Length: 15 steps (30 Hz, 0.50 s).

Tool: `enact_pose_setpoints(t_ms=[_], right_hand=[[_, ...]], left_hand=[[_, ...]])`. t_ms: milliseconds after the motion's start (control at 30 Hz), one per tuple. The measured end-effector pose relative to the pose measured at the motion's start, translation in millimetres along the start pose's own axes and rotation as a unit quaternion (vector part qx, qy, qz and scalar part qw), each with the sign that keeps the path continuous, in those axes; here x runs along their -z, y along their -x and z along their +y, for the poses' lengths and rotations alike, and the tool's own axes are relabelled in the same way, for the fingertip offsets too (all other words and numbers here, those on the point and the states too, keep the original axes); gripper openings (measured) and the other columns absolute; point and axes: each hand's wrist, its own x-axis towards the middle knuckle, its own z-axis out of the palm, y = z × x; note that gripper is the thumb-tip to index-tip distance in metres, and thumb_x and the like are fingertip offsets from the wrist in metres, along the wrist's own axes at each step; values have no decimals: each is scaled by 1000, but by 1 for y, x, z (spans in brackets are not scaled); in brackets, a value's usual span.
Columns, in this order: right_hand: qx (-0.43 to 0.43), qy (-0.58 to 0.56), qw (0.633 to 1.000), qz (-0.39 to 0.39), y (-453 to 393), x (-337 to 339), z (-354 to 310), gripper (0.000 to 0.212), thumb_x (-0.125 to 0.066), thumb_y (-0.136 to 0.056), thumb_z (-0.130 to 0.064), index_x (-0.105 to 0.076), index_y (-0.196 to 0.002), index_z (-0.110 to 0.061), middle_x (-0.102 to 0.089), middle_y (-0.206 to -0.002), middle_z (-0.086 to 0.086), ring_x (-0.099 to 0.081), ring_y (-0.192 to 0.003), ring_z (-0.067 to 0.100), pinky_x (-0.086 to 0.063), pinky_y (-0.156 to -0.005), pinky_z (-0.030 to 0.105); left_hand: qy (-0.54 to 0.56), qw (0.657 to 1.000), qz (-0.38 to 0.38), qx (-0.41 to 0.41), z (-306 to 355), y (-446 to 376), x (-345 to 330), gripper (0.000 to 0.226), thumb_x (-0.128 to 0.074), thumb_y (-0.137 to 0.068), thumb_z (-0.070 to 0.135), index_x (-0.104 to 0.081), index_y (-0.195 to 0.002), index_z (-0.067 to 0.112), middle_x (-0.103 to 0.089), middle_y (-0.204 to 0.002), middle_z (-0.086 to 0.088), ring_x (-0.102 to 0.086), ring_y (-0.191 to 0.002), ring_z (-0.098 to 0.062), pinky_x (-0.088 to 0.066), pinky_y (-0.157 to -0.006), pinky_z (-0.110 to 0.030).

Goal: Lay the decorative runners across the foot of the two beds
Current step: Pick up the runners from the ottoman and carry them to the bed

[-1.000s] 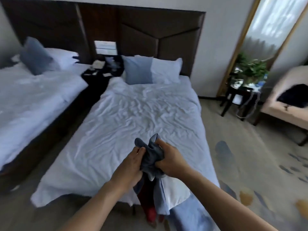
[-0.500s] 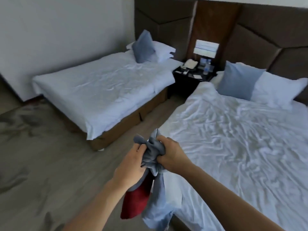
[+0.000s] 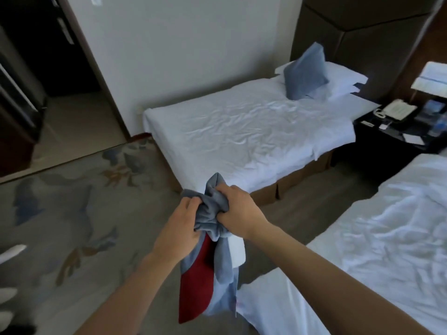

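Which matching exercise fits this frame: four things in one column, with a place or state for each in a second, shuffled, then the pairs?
Things
1. runner bundle
2. blue cushion
3. telephone
4. far bed

Place or state
A. on the dark nightstand
B. propped against white pillows
C. gripped by left hand and right hand
D. white cover, no runner across its foot

Pairs: 1-C, 2-B, 3-A, 4-D
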Motion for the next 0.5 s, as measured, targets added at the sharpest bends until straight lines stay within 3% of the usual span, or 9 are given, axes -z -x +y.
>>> enact_pose_setpoints(t_ms=[200,367,500], right_hand=[[33,23,999,-15,-147,-19,-7,40,-63,-75,-8,-54,-113,-19,-52,-89,9,-53,-79,25,-48,-70,36],[35,32,999,-21,-275,-48,-12,38,-63,-75,-10,-53,-110,-20,-53,-89,8,-54,-80,25,-49,-72,38],[26,26,999,-30,-377,-70,-26,35,-63,-76,-11,-53,-108,-19,-52,-89,6,-54,-79,24,-49,-69,34]], left_hand=[[10,999,32,11,-91,-101,25,52,-70,-83,3,-44,-125,17,-47,-112,1,-54,-85,-10,-52,-75,-26],[13,999,43,15,-185,-189,44,53,-69,-84,5,-40,-124,24,-43,-115,7,-48,-83,-1,-42,-67,-6],[20,999,38,8,-259,-259,70,52,-70,-84,6,-41,-123,25,-44,-114,6,-50,-84,-3,-47,-70,-14]])
